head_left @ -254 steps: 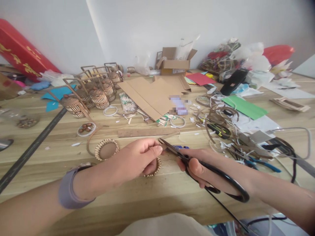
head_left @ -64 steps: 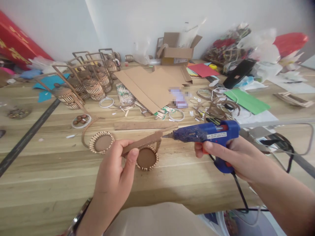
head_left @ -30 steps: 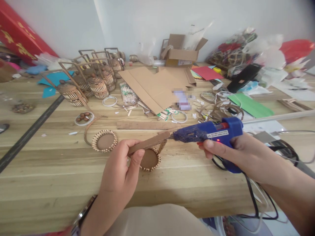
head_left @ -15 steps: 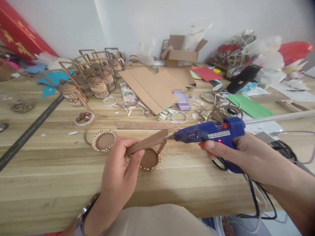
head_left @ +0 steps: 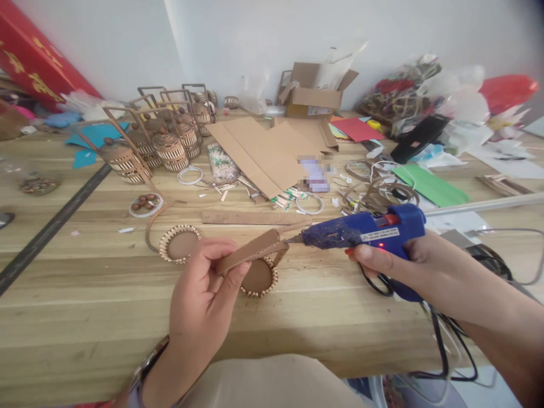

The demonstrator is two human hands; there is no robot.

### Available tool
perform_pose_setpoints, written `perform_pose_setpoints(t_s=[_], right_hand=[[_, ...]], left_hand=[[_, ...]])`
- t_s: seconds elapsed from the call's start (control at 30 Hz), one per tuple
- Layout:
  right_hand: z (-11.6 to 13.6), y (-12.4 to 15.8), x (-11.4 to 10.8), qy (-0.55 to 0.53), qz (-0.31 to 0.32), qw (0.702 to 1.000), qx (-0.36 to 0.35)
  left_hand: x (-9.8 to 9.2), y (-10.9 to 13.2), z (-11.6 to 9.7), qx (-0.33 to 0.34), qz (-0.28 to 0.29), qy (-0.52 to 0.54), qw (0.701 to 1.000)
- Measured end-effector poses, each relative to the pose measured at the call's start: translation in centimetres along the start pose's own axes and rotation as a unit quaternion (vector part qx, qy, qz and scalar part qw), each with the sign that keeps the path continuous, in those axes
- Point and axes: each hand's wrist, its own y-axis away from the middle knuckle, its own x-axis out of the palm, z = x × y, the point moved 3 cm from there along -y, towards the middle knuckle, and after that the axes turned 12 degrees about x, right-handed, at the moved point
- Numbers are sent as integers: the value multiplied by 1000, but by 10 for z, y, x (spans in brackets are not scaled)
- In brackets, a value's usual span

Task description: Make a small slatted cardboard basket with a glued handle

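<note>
Wooden table (head_left: 106, 328) fills most of the frame; clutter sits mostly at the back and right, probably giving the hands room. Right hand (head_left: 399, 266), right of center, wraps the handle of the blue hot glue gun (head_left: 331, 232), red light (head_left: 381, 245) on; near-level grip likely aims the nozzle (head_left: 293, 240). Left hand (head_left: 204, 294), lower center, pinches brown cardboard strip (head_left: 250, 252) between thumb and fingers at its left end, strip tilted up to the right, off the table, probably to present its far end to the nozzle. Touching or just beside: can't tell.

Containers: open carton (head_left: 314, 102), upper center, printed plastic bag (head_left: 340, 68) sticking out. Lidded stick baskets (head_left: 170, 150), upper left, insides hidden. Round stick-rimmed tray (head_left: 259, 277), center, partly behind strip; second tray (head_left: 182, 245) left of it, brown bottom showing. White ring (head_left: 131, 208), left, brown beads (head_left: 145, 199) inside.
</note>
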Motion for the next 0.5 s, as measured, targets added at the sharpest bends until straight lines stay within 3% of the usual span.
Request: perform_pose_setpoints(t_s=[0.5], right_hand=[[12,4,-4,5,-50,998,-33]], left_hand=[[-1,2,-2,-5,-34,26,999]])
